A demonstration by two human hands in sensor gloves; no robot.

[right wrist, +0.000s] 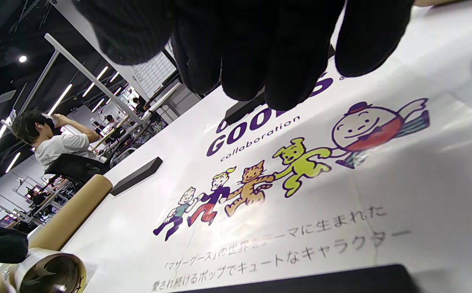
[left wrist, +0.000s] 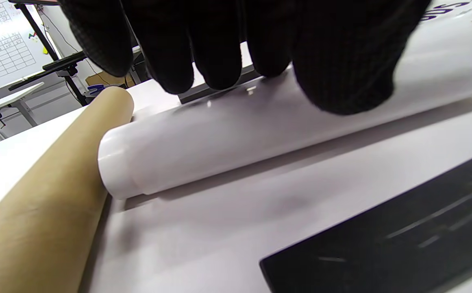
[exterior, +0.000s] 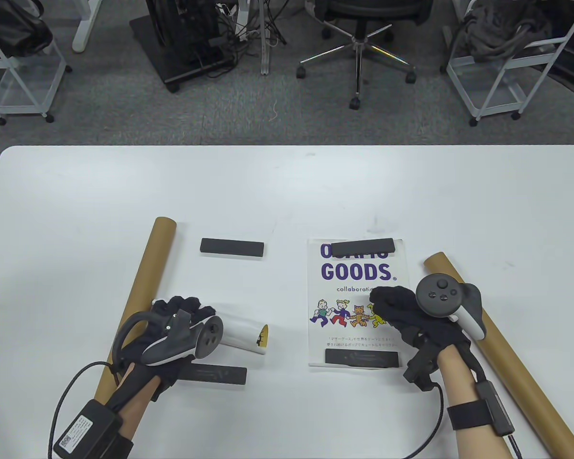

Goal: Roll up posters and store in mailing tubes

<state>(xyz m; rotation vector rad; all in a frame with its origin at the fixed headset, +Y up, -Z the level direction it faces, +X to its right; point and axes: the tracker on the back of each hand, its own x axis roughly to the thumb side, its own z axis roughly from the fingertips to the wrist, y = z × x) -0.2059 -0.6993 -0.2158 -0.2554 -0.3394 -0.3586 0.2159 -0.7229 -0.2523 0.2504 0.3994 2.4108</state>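
our left hand [exterior: 182, 318] curls round the rolled poster [exterior: 241, 336] beside the left mailing tube [exterior: 141, 291]. our right hand [exterior: 402, 311] rests loosely curled, holding nothing, on the flat poster [exterior: 356, 287].

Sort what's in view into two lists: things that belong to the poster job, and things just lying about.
Job: rolled poster under left hand; flat poster under right hand; left mailing tube; right mailing tube; black weight bars.

Lying about: office chair, wire carts, floor cables.
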